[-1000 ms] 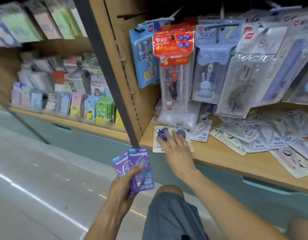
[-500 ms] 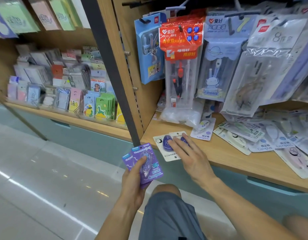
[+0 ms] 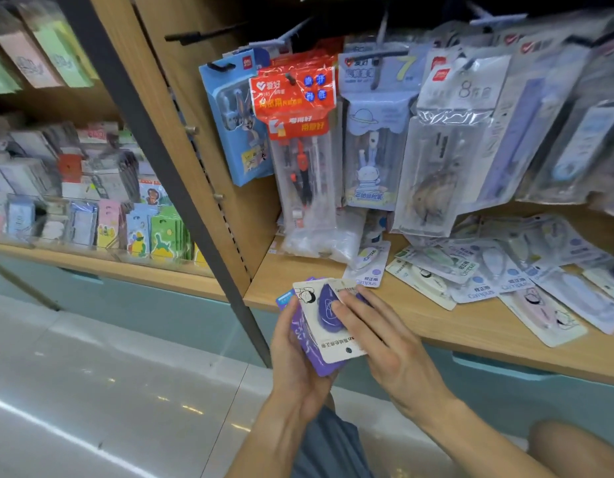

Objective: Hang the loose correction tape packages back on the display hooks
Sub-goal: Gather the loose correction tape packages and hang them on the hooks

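Observation:
My left hand [image 3: 293, 367] grips a small stack of purple correction tape packages [image 3: 307, 350] from below. On top of that stack lie white-carded packages with a purple dispenser [image 3: 328, 317], pressed down by the fingers of my right hand [image 3: 381, 343]. Both hands are in front of the wooden shelf's [image 3: 436, 326] front edge. Several loose correction tape packages [image 3: 471, 274] lie scattered flat on the shelf to the right. A bare black display hook [image 3: 195, 35] sticks out of the back panel at upper left.
Hanging stationery sets fill the hooks above the shelf: a blue pack [image 3: 234, 119], a red compass set [image 3: 295, 132] and clear bags [image 3: 446, 143]. A dark metal upright [image 3: 167, 174] divides this bay from a shelf of small cards [image 3: 91, 215] on the left. Shiny floor lies below.
My right hand lifted the white-carded packages off the shelf and brought them onto the stack in my left hand, which rose toward the shelf edge.

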A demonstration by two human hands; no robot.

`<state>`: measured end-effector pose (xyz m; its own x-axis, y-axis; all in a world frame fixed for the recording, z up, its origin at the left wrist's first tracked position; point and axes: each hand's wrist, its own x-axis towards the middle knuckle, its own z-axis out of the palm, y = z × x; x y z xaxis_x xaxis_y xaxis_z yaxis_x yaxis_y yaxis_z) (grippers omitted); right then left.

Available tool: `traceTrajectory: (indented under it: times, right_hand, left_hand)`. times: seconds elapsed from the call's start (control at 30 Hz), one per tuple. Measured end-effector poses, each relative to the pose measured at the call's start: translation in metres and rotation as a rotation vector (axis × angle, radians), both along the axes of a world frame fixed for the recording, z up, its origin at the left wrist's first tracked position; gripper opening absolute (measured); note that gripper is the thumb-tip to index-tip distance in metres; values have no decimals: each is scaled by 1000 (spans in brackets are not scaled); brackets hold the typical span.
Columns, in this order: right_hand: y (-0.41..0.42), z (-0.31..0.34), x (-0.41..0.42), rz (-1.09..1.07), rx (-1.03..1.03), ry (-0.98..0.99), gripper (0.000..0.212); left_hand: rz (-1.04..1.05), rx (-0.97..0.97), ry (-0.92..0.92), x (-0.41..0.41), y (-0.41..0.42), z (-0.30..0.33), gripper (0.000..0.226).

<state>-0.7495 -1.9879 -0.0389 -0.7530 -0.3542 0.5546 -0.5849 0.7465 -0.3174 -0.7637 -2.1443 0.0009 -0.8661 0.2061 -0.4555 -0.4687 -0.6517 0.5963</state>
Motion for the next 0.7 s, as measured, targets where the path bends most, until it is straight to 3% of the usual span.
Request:
traceTrajectory:
  times: [0.1,0.2,0.3,0.4,0.53,0.7]
  right_hand:
    - [16,8,5,-6,-74,-42,49]
    - [30,22,17,-23,-324,-221,76]
    - [44,44,33,-6,-456,-365,92]
    - [61,74,48,13,-643,-430,76]
    - [83,142,76,-167,-853,-447,48]
    - [113,280,128,-369,-1012,-429,48]
  left_hand:
    - [-81,-75,25,-1,22,5,51]
    - [-117,-151,30,-4,43,0,56]
    - [-162,-98,48,-4,66,1,52]
    - [-207,-36,37,6,92,28,43]
    - [-336,-125,52,35,120,111,39]
    - [-463,-140,97,70,148,256,37]
